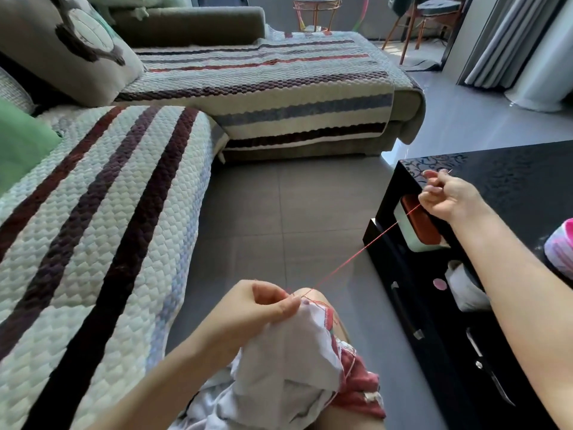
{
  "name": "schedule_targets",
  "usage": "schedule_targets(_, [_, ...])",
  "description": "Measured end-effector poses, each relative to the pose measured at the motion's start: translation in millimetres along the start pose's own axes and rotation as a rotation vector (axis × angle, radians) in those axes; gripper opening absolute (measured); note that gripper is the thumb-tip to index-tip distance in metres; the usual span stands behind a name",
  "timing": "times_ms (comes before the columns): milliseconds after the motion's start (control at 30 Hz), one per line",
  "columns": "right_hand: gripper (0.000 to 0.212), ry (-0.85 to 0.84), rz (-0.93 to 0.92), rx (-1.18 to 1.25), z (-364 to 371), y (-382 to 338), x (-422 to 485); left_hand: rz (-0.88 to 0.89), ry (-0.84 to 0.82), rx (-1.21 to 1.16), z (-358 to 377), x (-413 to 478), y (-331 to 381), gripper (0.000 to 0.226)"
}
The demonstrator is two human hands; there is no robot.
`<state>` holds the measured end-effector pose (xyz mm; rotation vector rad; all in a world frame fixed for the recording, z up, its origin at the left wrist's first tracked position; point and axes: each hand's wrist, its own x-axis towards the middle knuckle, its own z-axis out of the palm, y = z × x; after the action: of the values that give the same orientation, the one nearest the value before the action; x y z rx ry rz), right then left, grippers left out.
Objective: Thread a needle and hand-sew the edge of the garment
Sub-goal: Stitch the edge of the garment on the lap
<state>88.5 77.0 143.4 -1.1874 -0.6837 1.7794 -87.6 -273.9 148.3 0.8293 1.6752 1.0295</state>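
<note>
My hands are well apart: my left hand (263,305) sits low over my knee, thumb and fingers pinching the folded edge of the white cotton garment (288,361) that is bunched in my lap. My right hand (446,197) is raised off to the right above the glossy black counter (511,162), fingers curled round the thin red thread (356,259). The thread runs in one taut straight line from the cloth under my left thumb up into that fist. A fine sliver above my right fingertips looks like the needle (449,172), though it is too small to be sure. A line of red stitching (326,313) already follows the hem just beside my left fingers, so I judge I am drawing a stitch tight partway along the edge. The trouble from here would come from pulling too hard. With the thread this tight, more force could pucker the hem, snap the thread, or drag the knotted tail through the weave. If my right hand's grip loosens, the thread could slide out of the needle's eye. The line also passes near the counter's corner, where it might catch. If my left pinch slackens, the fold could shift and the next stitch would land crooked.
</note>
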Motion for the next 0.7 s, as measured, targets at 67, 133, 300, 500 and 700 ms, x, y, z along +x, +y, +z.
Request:
schedule_targets(67, [0.044, 0.188, -0.113, -0.202, -17.9, 10.0, 17.6, -0.066, 0.017, -0.134, -5.3, -3.3, 0.0, 0.035])
schedule_targets(133, [0.043, 0.431, -0.222, -0.599, -41.0, 29.3, 29.9, -0.112, 0.036, -0.237, -10.6, -8.0, 1.0, 0.023])
schedule_targets(300, [0.014, -0.122, -0.38, -1.07, -12.3, 85.2, -33.7, -0.144, 0.039, -0.281, -16.7, -11.5, 0.3, 0.022])
schedule_targets(500, [0.012, -0.909, -0.328, -0.986, 15.6, 125.5, -152.1, -0.112, 0.083, -0.287, -13.6, -11.8, 5.9, 0.019])
schedule_targets(700, [0.017, -0.825, -0.593, -1.177, 10.0, 141.4, -156.0, -0.111, 0.087, -0.293, -13.0, -18.1, 8.1, 0.018])
